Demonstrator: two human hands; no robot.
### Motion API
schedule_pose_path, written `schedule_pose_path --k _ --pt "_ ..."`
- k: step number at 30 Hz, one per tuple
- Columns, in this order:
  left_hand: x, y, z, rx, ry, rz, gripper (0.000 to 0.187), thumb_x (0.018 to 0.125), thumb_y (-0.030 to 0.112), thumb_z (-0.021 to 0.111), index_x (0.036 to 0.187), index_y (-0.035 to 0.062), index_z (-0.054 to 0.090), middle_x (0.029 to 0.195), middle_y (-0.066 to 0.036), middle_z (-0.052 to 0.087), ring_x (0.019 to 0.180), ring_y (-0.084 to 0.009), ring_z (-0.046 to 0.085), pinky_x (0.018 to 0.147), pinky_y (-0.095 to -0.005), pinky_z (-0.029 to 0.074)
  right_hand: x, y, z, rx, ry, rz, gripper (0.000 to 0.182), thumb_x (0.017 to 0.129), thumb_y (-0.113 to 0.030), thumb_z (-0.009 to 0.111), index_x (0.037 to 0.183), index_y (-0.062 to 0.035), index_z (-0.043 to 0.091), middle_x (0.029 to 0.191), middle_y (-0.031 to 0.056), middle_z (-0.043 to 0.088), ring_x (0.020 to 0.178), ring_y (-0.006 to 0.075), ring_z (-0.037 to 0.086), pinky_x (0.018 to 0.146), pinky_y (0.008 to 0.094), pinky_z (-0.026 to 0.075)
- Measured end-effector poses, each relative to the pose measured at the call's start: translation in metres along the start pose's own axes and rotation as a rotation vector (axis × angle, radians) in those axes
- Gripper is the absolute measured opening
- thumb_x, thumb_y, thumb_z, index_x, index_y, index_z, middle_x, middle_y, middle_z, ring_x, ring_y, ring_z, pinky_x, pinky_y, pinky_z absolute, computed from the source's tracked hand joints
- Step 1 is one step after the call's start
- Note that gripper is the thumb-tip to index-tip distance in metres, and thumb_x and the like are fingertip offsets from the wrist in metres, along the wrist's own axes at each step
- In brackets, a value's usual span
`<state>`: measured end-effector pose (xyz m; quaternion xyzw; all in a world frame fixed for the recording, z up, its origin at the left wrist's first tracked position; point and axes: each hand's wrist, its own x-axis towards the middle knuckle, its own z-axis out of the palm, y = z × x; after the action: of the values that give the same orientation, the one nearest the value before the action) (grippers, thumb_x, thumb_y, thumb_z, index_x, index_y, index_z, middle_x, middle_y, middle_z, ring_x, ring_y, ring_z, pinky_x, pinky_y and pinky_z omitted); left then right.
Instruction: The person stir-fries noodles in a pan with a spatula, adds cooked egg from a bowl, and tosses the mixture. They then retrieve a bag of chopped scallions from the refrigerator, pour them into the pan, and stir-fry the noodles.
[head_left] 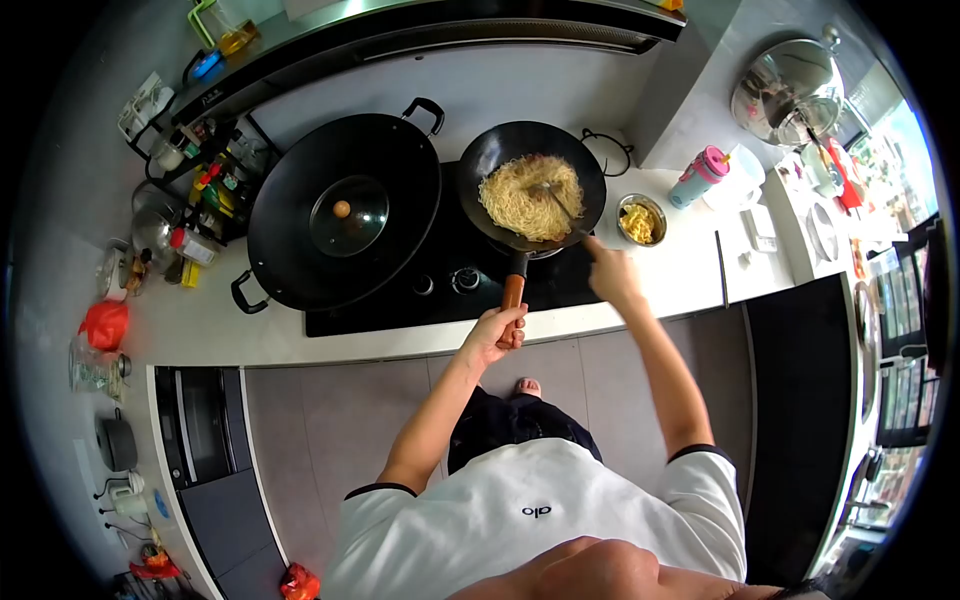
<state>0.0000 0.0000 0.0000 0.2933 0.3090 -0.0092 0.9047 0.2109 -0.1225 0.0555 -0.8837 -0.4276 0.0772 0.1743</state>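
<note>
A dark wok (478, 160) sits on the right side of the black stove, with a heap of pale noodles (512, 205) inside. My left hand (496, 334) is wrapped round its brown wooden handle (513, 291). Over the wok's right rim, my right hand (612, 272) grips the handle of a spatula (567, 209). The spatula's head rests in the noodles and is partly hidden by them. Just right of the wok, a metal bowl (660, 226) holds yellow pieces that look like scrambled egg (638, 224).
A larger black wok (290, 200) stands left, with a small round tan thing (341, 208) in its shiny bottom. Right on the counter are a pink-lidded cup (700, 176) and a dark chopstick-like stick (721, 268). Seasoning bottles (215, 190) crowd the left. A range hood (430, 45) hangs above.
</note>
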Motion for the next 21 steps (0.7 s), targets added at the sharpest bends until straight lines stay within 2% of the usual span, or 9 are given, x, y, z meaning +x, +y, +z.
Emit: schedule_pose_path --k 1,2,3,7,9,12,14,18,21 --pt "0.0 0.003 -0.001 0.003 0.003 0.007 0.02 0.084 0.021 0.066 0.095 0.0096 0.053 0.068 0.001 0.053 0.051 -0.0093 0.051 0.044 -0.0233 0.042 0.008 -0.009 0.013 -0.013 0.023 0.047 0.054 0.076 -0.003 0.053 0.128 -0.0118 0.047 0.076 0.0199 0.064 0.073 0.0396 0.063 0.067 0.046 0.052" --pt "0.0 0.004 -0.001 0.003 0.007 0.008 0.019 0.084 0.02 0.066 0.094 0.0095 0.053 0.068 0.001 0.053 0.051 -0.009 0.051 0.044 -0.0229 0.042 0.002 -0.01 0.022 0.038 0.019 0.02 0.052 0.076 -0.003 0.051 0.126 -0.0164 0.05 0.075 0.0189 0.064 0.073 0.0398 0.063 0.066 0.0466 0.052" --pt "0.021 -0.051 0.048 -0.114 -0.083 -0.024 0.019 0.084 0.02 0.066 0.094 0.0095 0.054 0.068 0.002 0.053 0.051 -0.0089 0.05 0.043 -0.0226 0.041 -0.039 0.04 -0.029 -0.122 -0.054 0.017 0.05 0.077 -0.003 0.05 0.125 -0.0174 0.05 0.076 0.019 0.064 0.073 0.0397 0.063 0.067 0.0468 0.052" --pt "-0.001 -0.063 0.043 -0.128 -0.034 -0.069 0.017 0.084 0.02 0.067 0.089 0.01 0.053 0.067 0.002 0.053 0.05 -0.0086 0.05 0.043 -0.0216 0.04 -0.076 0.046 -0.092 -0.101 -0.144 0.003 0.047 0.08 -0.005 0.047 0.123 -0.0201 0.051 0.077 0.019 0.065 0.074 0.0389 0.063 0.07 0.0479 0.051" --pt "-0.003 -0.048 0.033 -0.085 -0.038 -0.057 0.018 0.084 0.02 0.067 0.086 0.0103 0.053 0.066 0.002 0.053 0.05 -0.0086 0.05 0.043 -0.0216 0.04 -0.048 0.04 -0.06 -0.084 -0.058 0.072 0.046 0.079 -0.005 0.047 0.122 -0.0187 0.053 0.076 0.0191 0.065 0.073 0.0387 0.064 0.067 0.0477 0.051" --pt "0.0 -0.041 0.039 -0.081 -0.027 -0.037 0.019 0.084 0.021 0.067 0.083 0.01 0.052 0.065 0.002 0.053 0.05 -0.0087 0.05 0.043 -0.022 0.04 -0.027 0.027 -0.016 -0.108 -0.055 0.012 0.048 0.079 -0.007 0.048 0.126 -0.0176 0.049 0.077 0.0214 0.063 0.075 0.0402 0.062 0.067 0.049 0.05" --pt "0.002 -0.043 0.032 -0.087 -0.039 -0.035 0.019 0.084 0.02 0.067 0.088 0.0095 0.052 0.067 0.002 0.052 0.051 -0.0087 0.05 0.044 -0.0228 0.041 -0.045 0.026 -0.048 0.008 -0.041 -0.081 0.043 0.08 -0.008 0.05 0.122 -0.017 0.051 0.079 0.0219 0.063 0.078 0.0409 0.061 0.07 0.0495 0.049" --pt "0.002 -0.047 0.032 -0.08 -0.042 -0.03 0.023 0.083 0.02 0.067 0.097 0.0087 0.051 0.068 0.001 0.052 0.051 -0.0087 0.05 0.044 -0.0235 0.042 -0.108 0.007 -0.156 0.074 -0.226 0.034 0.041 0.078 -0.001 0.052 0.118 -0.0116 0.055 0.082 0.0209 0.063 0.081 0.0412 0.059 0.07 0.0472 0.046" --pt "0.006 -0.048 0.03 -0.088 -0.06 -0.023 0.025 0.083 0.02 0.066 0.099 0.0084 0.051 0.069 0.001 0.051 0.051 -0.0086 0.05 0.043 -0.0235 0.042 -0.129 -0.004 -0.165 0.085 -0.288 0.052 0.043 0.078 -0.003 0.049 0.12 -0.0126 0.054 0.082 0.0219 0.063 0.079 0.041 0.061 0.071 0.0468 0.047"
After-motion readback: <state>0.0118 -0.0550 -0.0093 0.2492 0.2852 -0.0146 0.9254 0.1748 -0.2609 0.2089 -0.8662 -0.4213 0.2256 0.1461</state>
